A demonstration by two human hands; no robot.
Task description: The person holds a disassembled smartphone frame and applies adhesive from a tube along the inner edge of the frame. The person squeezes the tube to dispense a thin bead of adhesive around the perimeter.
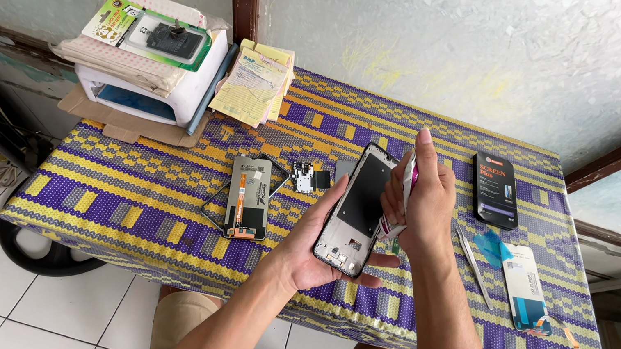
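Note:
My left hand [314,237] cradles an opened phone frame [358,207], held tilted above the table with its inner side facing me. My right hand [425,197] grips a small white and pink tube [405,189] against the frame's right edge, with the forefinger pointing up. A phone display panel [249,197] with an orange flex cable lies face down on the patterned cloth to the left of my left hand. Small circuit parts [303,176] lie beside it.
The table wears a purple and yellow woven cloth [157,200]. Tweezers [472,262], a blue film scrap [492,246], a white card [524,285] and a black screen protector box [495,189] lie right. A white box-shaped device [155,83], yellow papers [252,86] stand back left.

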